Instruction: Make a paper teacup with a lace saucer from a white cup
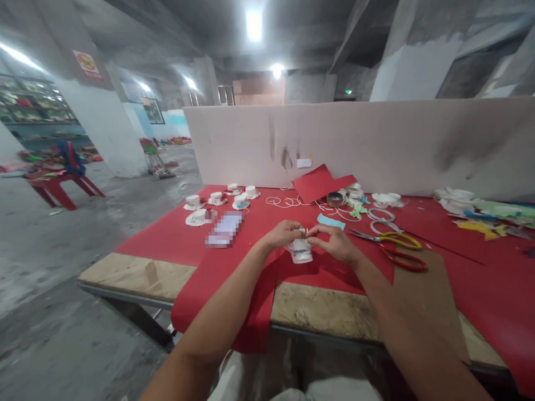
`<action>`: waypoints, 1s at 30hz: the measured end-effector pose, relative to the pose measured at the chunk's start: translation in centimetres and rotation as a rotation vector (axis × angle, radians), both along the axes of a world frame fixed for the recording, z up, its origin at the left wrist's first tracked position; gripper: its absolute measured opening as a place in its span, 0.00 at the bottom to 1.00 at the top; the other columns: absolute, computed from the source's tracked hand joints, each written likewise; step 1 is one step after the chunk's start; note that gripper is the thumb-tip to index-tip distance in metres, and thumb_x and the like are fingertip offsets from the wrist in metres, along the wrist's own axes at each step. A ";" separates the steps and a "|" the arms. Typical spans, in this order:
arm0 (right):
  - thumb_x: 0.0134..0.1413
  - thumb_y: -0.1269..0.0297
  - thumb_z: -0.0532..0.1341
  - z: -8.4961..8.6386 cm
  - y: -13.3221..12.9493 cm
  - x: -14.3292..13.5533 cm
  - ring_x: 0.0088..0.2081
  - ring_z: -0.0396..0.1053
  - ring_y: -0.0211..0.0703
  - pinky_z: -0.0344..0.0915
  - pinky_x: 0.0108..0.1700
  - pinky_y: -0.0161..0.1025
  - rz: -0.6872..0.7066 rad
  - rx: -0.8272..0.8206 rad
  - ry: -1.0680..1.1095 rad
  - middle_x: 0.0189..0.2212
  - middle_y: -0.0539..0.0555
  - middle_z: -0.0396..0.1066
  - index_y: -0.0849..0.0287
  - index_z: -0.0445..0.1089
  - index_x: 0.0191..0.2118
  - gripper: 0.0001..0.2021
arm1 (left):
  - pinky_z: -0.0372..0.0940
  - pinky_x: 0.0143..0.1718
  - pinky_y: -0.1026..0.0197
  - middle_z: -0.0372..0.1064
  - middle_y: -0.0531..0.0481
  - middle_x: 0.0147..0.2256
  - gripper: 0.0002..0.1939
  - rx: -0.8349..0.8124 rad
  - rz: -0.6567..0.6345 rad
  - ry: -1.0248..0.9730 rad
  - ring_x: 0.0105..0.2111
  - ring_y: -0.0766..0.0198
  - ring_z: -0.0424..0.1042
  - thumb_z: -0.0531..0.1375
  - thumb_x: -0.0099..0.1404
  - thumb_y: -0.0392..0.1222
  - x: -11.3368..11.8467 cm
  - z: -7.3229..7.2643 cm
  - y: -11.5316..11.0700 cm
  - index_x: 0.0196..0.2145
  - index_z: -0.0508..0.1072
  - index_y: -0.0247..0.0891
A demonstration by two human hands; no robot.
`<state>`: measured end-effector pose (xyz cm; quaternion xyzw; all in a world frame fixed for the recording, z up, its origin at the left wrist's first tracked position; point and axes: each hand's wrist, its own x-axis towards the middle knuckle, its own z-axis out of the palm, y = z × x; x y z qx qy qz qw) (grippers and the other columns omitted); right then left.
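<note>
A small white paper cup [301,254] with a ruffled edge is between my hands, just above the red table cover. My left hand [282,234] pinches its upper left side. The fingertips of my right hand [334,243] are closed at its upper right, near a thin whitish piece too small to name. Beyond my right hand lie a pale blue paper piece [331,221] and open scissors [401,240] with one yellow and one red handle loop. Several finished-looking white cups with frilled brims, like this one [195,217], sit at the far left.
A blurred-out flat rectangle [225,229] lies left of my hands. Behind them are white cord [288,201], a tape roll [335,199] and red paper [316,184]. Brown cardboard [430,301] is at the right. A pale upright board [355,142] borders the table's back.
</note>
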<state>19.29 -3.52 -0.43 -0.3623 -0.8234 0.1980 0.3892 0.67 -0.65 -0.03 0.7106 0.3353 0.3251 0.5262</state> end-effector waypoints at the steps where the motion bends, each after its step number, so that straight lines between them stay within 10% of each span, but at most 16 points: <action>1: 0.52 0.60 0.58 0.0 0.0 0.0 0.35 0.69 0.42 0.62 0.41 0.39 0.002 -0.012 0.012 0.31 0.51 0.72 0.57 0.71 0.33 0.08 | 0.52 0.23 0.67 0.59 0.55 0.20 0.12 -0.002 0.000 0.001 0.21 0.71 0.58 0.59 0.50 0.46 0.0 0.0 0.0 0.26 0.67 0.32; 30: 0.55 0.68 0.50 -0.1 0.1 -0.6 0.29 0.62 0.39 0.57 0.32 0.35 -0.129 0.001 -0.095 0.27 0.51 0.66 0.58 0.62 0.31 0.06 | 0.53 0.25 0.68 0.61 0.55 0.22 0.15 0.151 0.062 0.048 0.23 0.71 0.60 0.57 0.54 0.51 0.5 -0.5 0.5 0.27 0.67 0.34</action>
